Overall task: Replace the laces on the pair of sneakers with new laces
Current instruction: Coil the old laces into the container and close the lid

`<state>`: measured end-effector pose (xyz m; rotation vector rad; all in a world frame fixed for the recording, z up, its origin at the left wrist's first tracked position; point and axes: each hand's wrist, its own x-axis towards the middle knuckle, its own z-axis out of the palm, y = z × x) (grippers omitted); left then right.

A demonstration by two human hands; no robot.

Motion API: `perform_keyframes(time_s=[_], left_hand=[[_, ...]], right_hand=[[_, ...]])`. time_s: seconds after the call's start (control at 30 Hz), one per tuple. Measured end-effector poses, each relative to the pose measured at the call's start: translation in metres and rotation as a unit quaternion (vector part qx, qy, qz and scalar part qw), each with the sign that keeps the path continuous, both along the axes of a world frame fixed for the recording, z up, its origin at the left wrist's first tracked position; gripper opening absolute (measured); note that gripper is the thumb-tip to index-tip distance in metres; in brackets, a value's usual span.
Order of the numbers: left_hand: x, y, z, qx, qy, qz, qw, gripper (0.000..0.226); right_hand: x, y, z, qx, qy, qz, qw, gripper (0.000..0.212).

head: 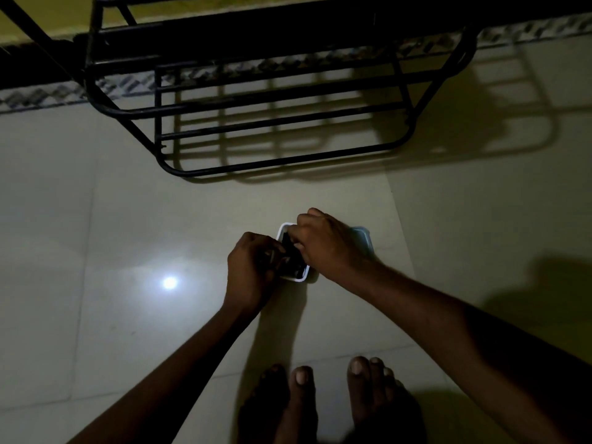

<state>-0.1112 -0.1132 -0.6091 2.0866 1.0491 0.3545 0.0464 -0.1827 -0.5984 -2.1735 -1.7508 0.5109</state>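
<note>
While both bare hands meet low over a pale tiled floor [128,219], a white-soled sneaker [293,261] lies between them. Left hand [251,270] curls, fingers pinched at its dark upper, perhaps on a lace; dimness hides it. Right hand [323,243] clamps the sneaker from above. Bare feet [333,402] stand nearby; a black metal rack [272,100] stands beyond.

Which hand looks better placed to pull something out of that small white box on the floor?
Probably the right hand. It is curled over the top of the white box, its fingers reaching into the dark contents. The left hand sits at the box's side edge, seemingly steadying it.
</note>
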Motion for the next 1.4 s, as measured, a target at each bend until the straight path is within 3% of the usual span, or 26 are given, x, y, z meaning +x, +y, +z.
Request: perform_keyframes(time_s=[0.17,0.3,0.47,0.63,0.93,1.17,1.27,1.33,1.4], left_hand=[[0.001,-0.003,-0.001,0.029,0.008,-0.012,0.999,0.020],[0.003,-0.004,0.001,0.028,0.006,-0.013,1.000,0.019],[0.001,-0.005,0.007,0.037,-0.001,-0.040,0.998,0.023],[-0.005,-0.004,0.005,0.000,-0.010,-0.020,1.000,0.018],[-0.014,-0.004,0.004,0.006,-0.042,-0.032,0.999,0.027],[-0.014,-0.004,0.003,0.003,-0.053,-0.041,0.998,0.030],[-0.013,-0.006,0.003,-0.007,-0.056,-0.026,0.998,0.021],[-0.012,-0.008,0.003,-0.021,-0.055,-0.010,0.998,0.013],[-0.010,-0.010,0.003,-0.019,-0.050,-0.002,0.999,0.011]], right_hand=[[0.011,0.000,0.002,0.010,0.078,0.030,0.996,0.026],[0.009,-0.014,0.006,0.064,0.149,-0.033,0.986,0.020],[-0.001,-0.029,0.005,0.022,0.142,-0.044,0.989,0.027],[-0.013,-0.033,-0.006,0.045,0.150,-0.057,0.986,0.007],[-0.010,-0.014,-0.003,-0.052,0.045,0.006,0.998,0.013],[0.000,-0.008,0.015,-0.042,0.026,0.046,0.998,0.012],[0.003,-0.008,0.015,-0.033,-0.048,0.043,0.997,0.010],[-0.003,-0.007,0.019,-0.069,-0.013,0.045,0.997,0.010],[-0.007,-0.006,0.019,-0.031,-0.047,0.041,0.998,0.012]])
